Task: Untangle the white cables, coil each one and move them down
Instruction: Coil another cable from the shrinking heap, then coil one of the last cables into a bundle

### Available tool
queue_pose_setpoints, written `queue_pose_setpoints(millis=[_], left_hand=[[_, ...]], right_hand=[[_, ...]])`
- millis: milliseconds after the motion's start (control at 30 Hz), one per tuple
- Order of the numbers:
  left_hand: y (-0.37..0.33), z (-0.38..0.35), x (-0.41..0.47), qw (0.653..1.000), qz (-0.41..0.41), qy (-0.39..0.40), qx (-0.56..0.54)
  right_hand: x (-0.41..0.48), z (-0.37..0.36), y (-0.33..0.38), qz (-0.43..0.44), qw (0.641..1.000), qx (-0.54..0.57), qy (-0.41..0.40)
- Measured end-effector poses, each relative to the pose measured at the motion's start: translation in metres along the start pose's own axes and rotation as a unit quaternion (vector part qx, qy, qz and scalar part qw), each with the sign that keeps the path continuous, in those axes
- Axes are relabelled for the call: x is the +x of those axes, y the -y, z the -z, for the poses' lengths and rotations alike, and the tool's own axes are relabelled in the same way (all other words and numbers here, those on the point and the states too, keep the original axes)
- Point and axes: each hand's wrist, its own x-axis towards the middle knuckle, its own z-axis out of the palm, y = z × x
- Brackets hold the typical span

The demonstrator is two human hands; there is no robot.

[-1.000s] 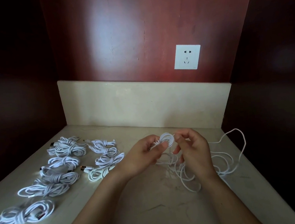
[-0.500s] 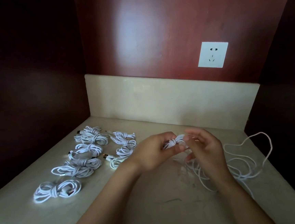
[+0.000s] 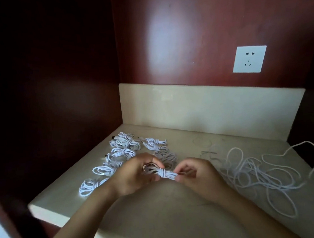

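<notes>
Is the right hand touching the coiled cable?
Touching. Head view: the right hand pinches one end of the coiled cable; left hand grips the other.

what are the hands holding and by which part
One coiled white cable: the left hand grips its left end, the right hand pinches its right end.

L hand (image 3: 133,176), R hand (image 3: 199,176) grip coiled cable (image 3: 162,172).

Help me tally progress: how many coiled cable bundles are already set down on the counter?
8, I think: five bundles in a left column, three in a right column, the nearest partly behind the left hand. Overlap may hide another.
</notes>
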Motion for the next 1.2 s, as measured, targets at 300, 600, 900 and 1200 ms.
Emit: queue_pose_setpoints(millis=[300, 600, 900, 1200], left_hand=[[0.017, 0.007, -0.015, 0.982, -0.037, -0.040, 0.183], [0.008, 0.009, -0.009, 0.974, 0.011, -0.013, 0.224], [-0.035, -0.028, 0.026, 0.983, -0.047, -0.043, 0.170], [-0.078, -0.107, 0.081, 0.970, -0.075, 0.136, 0.188]], right_hand=[[0.006, -0.027, 0.004, 0.232, 0.930, -0.283, 0.019], [-0.003, -0.021, 0.006, 0.272, 0.892, -0.355, 0.061], [-0.039, 0.045, -0.007, 0.169, 0.894, -0.415, -0.021], [-0.082, 0.102, -0.029, -0.019, 0.904, -0.424, -0.057]])
